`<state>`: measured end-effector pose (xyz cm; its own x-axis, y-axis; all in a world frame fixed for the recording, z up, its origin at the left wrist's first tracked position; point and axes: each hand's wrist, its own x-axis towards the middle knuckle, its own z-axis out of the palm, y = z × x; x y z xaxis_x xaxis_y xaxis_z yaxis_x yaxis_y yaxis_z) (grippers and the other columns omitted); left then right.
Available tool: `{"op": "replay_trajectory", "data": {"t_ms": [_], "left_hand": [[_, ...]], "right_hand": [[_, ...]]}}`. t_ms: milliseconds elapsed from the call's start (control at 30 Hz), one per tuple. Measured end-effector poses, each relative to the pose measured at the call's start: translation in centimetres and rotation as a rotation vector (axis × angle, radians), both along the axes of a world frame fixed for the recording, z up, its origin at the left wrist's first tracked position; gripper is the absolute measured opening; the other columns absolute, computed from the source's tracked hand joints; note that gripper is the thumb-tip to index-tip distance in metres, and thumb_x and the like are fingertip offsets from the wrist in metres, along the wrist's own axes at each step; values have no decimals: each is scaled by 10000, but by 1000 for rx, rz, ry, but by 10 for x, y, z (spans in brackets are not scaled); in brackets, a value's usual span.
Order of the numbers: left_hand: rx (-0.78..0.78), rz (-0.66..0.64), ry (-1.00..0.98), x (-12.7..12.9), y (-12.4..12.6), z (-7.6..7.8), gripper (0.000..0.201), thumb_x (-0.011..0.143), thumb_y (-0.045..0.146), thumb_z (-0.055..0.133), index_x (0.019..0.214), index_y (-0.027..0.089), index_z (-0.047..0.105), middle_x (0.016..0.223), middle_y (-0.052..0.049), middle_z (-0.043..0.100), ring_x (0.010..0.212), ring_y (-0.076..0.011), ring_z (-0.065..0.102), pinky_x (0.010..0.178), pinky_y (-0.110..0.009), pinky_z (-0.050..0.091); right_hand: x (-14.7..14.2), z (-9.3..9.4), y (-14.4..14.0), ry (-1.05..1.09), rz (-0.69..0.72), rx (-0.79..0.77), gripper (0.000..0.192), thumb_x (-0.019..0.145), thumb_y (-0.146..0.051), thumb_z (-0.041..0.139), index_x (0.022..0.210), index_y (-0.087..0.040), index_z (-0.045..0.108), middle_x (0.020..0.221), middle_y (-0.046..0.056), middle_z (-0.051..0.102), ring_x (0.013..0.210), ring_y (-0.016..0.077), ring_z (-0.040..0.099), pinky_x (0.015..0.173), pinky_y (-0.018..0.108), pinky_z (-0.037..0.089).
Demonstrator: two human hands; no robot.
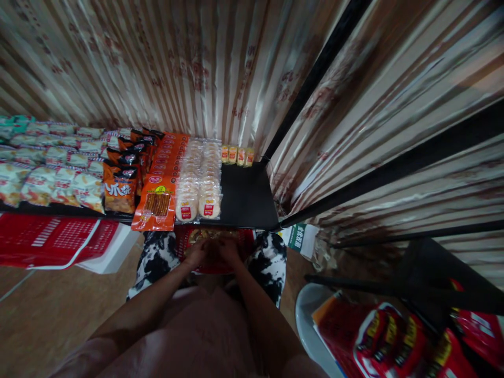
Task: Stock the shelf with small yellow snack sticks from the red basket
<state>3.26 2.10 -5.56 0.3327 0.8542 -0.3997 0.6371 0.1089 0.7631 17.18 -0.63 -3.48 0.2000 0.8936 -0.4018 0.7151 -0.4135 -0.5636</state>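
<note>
The left hand [199,252] and right hand [229,250] sit close together over shiny packets [197,235] inside the red basket [249,241], the fingers' grip too dim to tell, below the front edge of the black shelf [249,197], where a careless upward lift might knock loose the orange packet [158,203] overhanging that edge.

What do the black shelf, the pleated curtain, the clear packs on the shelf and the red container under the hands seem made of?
Shelf: probably painted metal; smooth, dark, fairly matte.
Curtain: thin satiny cloth or plastic film; soft folds with a sheen.
Clear packs: likely plastic film; see-through, with glints.
Red container: perhaps plastic, from its even color; dimness leaves its finish unclear.
</note>
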Motion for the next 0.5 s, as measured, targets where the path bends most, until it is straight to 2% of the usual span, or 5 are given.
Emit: {"op": "replay_trajectory", "data": {"t_ms": [200, 333, 500], "left_hand": [[122, -113, 34, 3, -7, 8, 428, 747, 125, 505, 1166, 188, 566, 1179, -61, 605, 1103, -192, 541, 968, -304, 407], [174, -152, -31, 8, -14, 26, 479, 718, 129, 559, 1194, 173, 539, 1219, -68, 580, 1129, -196, 522, 984, -312, 399], [235, -217, -52, 14, -24, 49, 492, 725, 99, 545, 1211, 171, 522, 1245, -86, 557, 1159, -199, 503, 1009, -321, 380]], "right_hand": [[14, 18, -3, -61, -7, 4, 300, 864, -221, 407, 870, -169, 703, 884, 65, 703, 846, 159, 617, 757, 238, 422], [23, 32, -6, -113, -3, -9, 329, 875, -218, 380, 836, -187, 705, 848, 53, 701, 818, 158, 617, 724, 232, 425], [35, 51, -12, -165, 46, -9, 259, 848, -215, 449, 812, -190, 705, 812, 63, 700, 845, 178, 626, 731, 232, 429]]}}
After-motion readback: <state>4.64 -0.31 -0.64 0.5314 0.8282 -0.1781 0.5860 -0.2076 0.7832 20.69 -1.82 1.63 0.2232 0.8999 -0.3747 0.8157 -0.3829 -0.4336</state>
